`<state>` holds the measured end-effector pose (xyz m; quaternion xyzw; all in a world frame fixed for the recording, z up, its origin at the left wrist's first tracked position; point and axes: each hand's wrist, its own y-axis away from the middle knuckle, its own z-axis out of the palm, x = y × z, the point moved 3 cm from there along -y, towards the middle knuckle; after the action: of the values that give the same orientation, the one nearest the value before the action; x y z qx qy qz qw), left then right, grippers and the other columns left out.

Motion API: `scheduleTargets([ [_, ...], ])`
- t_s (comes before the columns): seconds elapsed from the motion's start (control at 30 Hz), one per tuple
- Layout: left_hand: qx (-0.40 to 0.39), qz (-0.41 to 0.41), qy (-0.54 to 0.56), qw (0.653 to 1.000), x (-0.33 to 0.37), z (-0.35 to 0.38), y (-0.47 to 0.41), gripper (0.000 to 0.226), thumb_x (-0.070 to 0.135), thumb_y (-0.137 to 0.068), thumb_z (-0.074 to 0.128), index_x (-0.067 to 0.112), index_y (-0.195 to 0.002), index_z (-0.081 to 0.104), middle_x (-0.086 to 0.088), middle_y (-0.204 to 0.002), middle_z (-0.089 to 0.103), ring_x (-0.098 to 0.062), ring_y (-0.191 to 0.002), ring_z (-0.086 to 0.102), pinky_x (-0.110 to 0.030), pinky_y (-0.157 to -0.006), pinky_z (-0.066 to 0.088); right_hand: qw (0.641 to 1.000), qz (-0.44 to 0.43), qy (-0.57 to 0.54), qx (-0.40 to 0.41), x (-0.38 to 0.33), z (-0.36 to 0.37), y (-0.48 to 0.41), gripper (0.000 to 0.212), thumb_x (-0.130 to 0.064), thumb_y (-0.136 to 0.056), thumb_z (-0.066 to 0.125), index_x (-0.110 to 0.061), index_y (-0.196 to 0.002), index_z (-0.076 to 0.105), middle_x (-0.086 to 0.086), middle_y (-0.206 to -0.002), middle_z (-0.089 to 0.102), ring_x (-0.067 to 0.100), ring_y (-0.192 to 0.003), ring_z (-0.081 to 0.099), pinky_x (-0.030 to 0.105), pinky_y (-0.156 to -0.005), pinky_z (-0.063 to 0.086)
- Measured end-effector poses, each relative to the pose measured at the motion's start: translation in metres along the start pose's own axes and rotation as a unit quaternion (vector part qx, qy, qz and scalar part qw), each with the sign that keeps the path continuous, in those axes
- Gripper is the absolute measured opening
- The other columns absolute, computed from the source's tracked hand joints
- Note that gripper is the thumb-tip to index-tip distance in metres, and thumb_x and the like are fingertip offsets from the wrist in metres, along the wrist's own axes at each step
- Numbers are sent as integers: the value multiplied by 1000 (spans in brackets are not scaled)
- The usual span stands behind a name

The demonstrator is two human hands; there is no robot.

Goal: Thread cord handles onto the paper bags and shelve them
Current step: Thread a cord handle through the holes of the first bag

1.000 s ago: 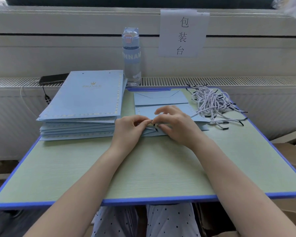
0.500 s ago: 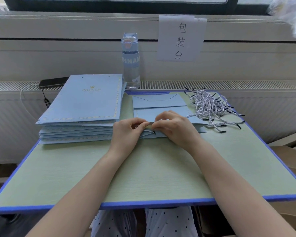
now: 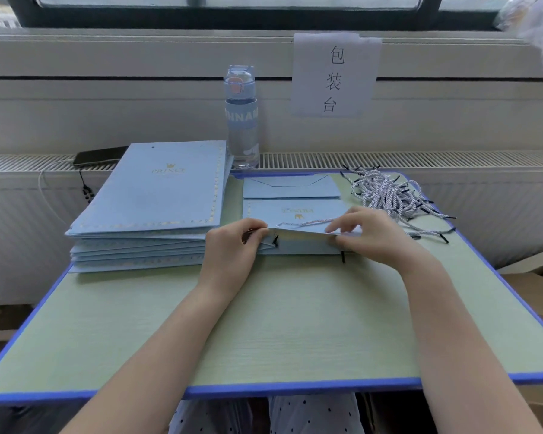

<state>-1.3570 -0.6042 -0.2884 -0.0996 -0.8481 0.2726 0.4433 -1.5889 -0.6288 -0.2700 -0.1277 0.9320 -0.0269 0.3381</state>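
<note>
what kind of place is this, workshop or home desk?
Likely a small hand-packing station. The wall sign reads 包装台 (packing table), and a stack of flat paper bags and a heap of cord handles lie on the table.

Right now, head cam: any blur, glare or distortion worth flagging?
Head view: wide-angle bowing curves the window frame and the table edges; soft daylight, no hard shadows or glare on the paper bag; right hand slightly smeared at the fingers; pale thing at top right blown out and blurred.
</note>
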Motion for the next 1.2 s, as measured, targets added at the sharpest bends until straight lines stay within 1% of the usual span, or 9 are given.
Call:
scheduleTargets([
  [0.1,15,5,-14,1000,0,-3,-1,8,6,-83,70,7,-90,75,13,-79,65,3,-78,59,0,-72,40,998,11,-57,7,-2,-9,2,6,-19,-79,75,-23,-76,71,-2,-66,55,6,-60,46,27,-67,40],
  [0.2,24,3,-10,1000,1,-4,-2,8,6,-84,70,7,-90,75,13,-79,65,3,-76,58,0,-71,40,993,13,-103,54,-1,-17,4,8,-18,-82,71,-20,-75,68,-3,-76,64,10,-71,55,21,-70,42],
  [0.3,20,7,-4,1000,0,-4,-2,8,5,-84,69,6,-90,74,11,-79,65,0,-79,59,-2,-72,42,995,-17,-11,98,-2,-12,-1,12,-25,-89,63,-20,-99,67,-3,-110,61,13,-107,55,23,-91,37],
  [0.47,-43,71,-26,996,1,2,0,10,-1,-80,71,5,-86,74,7,-79,69,-3,-80,62,-10,-73,47,984,-78,146,-64,-24,42,-5,54,-42,-95,47,-26,-145,33,-1,-149,37,16,-137,29,33,-114,21],
  [0.6,-36,58,-29,997,0,0,0,10,-2,-80,71,5,-86,74,11,-77,67,0,-79,61,-6,-71,45,990,-103,92,-32,-29,45,-6,42,-29,-94,55,-23,-135,49,2,-113,52,18,-112,44,27,-92,32],
  [0.77,-12,40,-41,998,2,-4,-1,8,0,-83,69,4,-87,73,8,-77,66,-6,-80,60,-7,-72,43,999,-36,0,-10,-13,15,-2,8,-26,-82,72,-20,-86,68,-9,-58,40,4,-53,38,23,-55,29],
  [0.9,-2,8,-36,999,0,-7,-1,8,3,-84,68,6,-88,73,7,-75,66,-10,-71,62,-4,-70,41,989,-28,-79,120,-2,-18,2,19,-24,-83,71,-14,-68,67,-3,-51,39,5,-47,32,18,-50,25],
  [1.0,3,-4,-40,999,-1,-9,-3,8,3,-85,67,5,-89,73,7,-77,66,-13,-74,63,-4,-71,41,956,-7,-156,249,12,-39,5,38,-29,-88,65,7,-76,65,2,-54,28,8,-50,23,21,-50,21],
  [1.2,12,-1,-55,998,0,-9,-4,9,2,-85,66,5,-90,73,7,-79,65,-13,-75,62,0,-71,38,881,70,-337,325,47,-56,7,36,-35,-98,47,-14,-73,62,-15,-40,30,4,-40,25,18,-43,21],
])
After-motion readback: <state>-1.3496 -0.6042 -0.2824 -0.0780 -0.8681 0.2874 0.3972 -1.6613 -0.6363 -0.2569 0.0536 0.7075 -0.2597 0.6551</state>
